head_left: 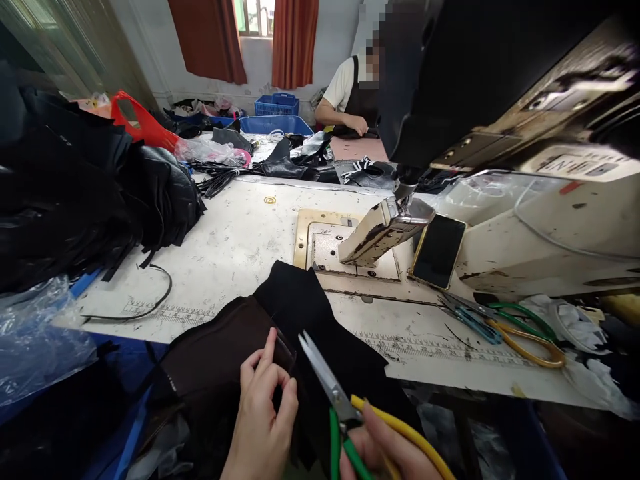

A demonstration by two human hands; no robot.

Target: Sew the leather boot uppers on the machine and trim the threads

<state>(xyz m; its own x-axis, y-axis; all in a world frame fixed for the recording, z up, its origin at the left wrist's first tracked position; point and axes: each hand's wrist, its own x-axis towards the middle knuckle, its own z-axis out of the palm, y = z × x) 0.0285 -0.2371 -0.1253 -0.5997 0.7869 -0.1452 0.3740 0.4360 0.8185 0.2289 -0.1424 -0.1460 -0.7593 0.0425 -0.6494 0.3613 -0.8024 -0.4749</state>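
Note:
A black fabric piece point(310, 313) and a dark brown piece point(220, 347) lie together over the table's front edge. My left hand point(265, 407) rests on the brown one, index finger stretched out along its edge and thumb apart; I see nothing gripped in it. In my right hand point(385, 447) is a pair of scissors point(327, 377) with green and yellow handles. Their blades, nearly together, point up and left above the black fabric, just right of my left hand. The lower ends of both pieces fall into shadow.
A post-bed sewing machine point(383, 233) stands behind the fabric, its dark head overhanging. To its right are a phone point(437, 250) and other scissors point(530, 343). Stacked black pieces point(160, 193) fill the left. Across the table point(240, 227), a person point(347, 93) works at the back.

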